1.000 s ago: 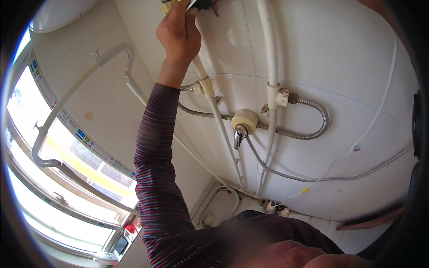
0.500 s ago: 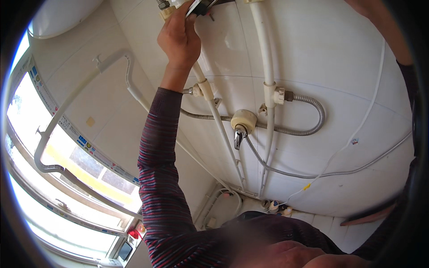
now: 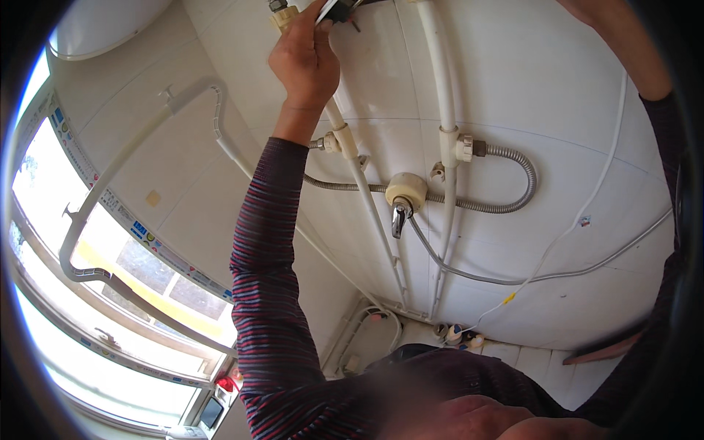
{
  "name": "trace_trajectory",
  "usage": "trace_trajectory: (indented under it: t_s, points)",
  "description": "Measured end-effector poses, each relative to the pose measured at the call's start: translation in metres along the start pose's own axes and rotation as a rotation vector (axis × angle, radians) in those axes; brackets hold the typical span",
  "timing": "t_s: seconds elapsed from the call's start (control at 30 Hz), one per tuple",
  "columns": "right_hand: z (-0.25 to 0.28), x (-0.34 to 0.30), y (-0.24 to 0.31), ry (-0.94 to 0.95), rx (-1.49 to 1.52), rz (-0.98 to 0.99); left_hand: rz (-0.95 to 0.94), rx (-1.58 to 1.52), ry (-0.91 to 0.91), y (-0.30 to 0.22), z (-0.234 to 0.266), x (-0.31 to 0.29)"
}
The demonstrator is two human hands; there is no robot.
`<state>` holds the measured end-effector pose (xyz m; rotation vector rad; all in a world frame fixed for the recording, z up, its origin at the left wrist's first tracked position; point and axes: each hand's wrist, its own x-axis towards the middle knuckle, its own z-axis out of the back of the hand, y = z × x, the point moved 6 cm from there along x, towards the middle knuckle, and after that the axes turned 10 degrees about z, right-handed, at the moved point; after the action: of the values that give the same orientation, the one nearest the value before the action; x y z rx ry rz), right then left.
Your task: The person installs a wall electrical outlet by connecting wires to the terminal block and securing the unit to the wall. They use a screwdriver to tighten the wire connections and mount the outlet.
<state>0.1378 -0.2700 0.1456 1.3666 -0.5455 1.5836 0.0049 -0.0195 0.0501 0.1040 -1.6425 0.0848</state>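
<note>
The left hand (image 3: 304, 62), its grip pinching a dark tool (image 3: 339, 10) at the brass fitting (image 3: 284, 15) overhead, has edged rightward (still working there), while the right hand's (image 3: 587, 11) grip is out of sight.

Home bathroom, tiled wall (image 3: 513, 88), shower pipes (image 3: 449, 183)

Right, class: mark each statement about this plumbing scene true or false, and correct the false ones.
1. The left hand is raised to a dark tool at the top edge. True.
2. The sleeve on that arm is plain white. False: the sleeve is dark with red and blue stripes.
3. A corrugated metal hose loops beside the white pipe. True.
4. The window is on the right. False: the window is on the left.
5. The mixer valve sits between the two white pipes. True.
</note>
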Motion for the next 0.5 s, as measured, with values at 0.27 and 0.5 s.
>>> trace_trajectory:
  t_s: [0.27,0.5]
  points:
    - [0.017,0.008,0.008,0.612,0.138,-0.242,-0.036,0.035,0.000,-0.003,0.000,0.000]
    - [0.005,-0.008,0.024,0.392,-0.483,0.430,-0.115,0.123,-0.037,-0.004,0.004,0.001]
